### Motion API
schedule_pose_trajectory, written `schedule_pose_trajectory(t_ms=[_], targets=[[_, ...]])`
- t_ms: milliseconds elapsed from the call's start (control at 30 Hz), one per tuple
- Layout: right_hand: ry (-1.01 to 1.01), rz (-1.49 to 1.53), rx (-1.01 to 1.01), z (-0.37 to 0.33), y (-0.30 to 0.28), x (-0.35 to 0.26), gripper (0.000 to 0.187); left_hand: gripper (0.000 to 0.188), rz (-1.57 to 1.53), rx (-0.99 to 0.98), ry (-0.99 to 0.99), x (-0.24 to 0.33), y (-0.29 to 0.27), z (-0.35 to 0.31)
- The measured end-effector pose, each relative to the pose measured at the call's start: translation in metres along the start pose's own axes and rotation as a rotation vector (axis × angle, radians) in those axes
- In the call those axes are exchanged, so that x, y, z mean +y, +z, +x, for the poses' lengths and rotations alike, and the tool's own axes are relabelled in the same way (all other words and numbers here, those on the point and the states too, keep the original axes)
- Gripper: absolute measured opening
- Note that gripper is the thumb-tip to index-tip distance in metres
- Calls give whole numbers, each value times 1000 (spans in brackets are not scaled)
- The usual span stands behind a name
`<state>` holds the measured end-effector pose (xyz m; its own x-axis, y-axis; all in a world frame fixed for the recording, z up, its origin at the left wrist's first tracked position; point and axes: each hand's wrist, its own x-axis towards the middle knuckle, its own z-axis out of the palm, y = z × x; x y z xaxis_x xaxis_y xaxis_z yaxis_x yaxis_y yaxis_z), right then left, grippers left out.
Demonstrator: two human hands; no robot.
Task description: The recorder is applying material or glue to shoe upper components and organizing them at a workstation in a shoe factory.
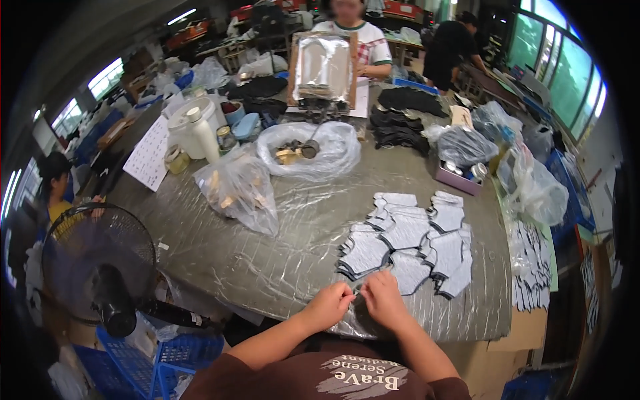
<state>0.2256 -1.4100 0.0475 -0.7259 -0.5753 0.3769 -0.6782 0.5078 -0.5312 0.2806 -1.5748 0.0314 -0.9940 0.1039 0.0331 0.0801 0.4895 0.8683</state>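
At the table's near edge, my left hand (pixel 331 306) and my right hand (pixel 385 299) are held close together, fingertips bent inward and pinched. Something small and thin seems to lie between them, too small to make out. Just beyond my fingers are several stacks of light grey cut pieces with dark undersides (pixel 405 229), notched along their edges and laid side by side. My right hand is nearest to them and partly overlaps the lowest stack.
The table (pixel 300 237) has a wrinkled plastic cover. Beyond stand an open plastic bag with cups (pixel 310 150), a tied clear bag (pixel 237 190), a white bucket (pixel 190 123), dark piles (pixel 400 117) and a purple box (pixel 459 179). A fan (pixel 100 263) is at left. A person (pixel 360 47) stands opposite.
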Motion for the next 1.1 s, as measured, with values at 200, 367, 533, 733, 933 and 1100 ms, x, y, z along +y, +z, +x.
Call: schedule_pose_trajectory(t_ms=[200, 367, 533, 733, 933, 1100], targets=[[12, 343, -74, 17, 2, -5, 6, 14, -359, -28, -13, 1, -18, 16], [-8, 385, 256, 17, 16, 17, 7, 11, 15, 140, 51, -3, -77, 67], [-68, 298, 343, 16, 16, 22, 9, 25, 271, 581, 231, -37, -152, 148], [-55, 352, 295, 15, 20, 24, 9, 22, 624, 303, -9, -96, -177, 156], [-76, 384, 264, 16, 17, 25, 8, 20, 1009, 125, -397, -101, -195, 168], [-64, 390, 238, 15, 20, 28, 8, 18, 996, 595, 363, -119, -195, 214]])
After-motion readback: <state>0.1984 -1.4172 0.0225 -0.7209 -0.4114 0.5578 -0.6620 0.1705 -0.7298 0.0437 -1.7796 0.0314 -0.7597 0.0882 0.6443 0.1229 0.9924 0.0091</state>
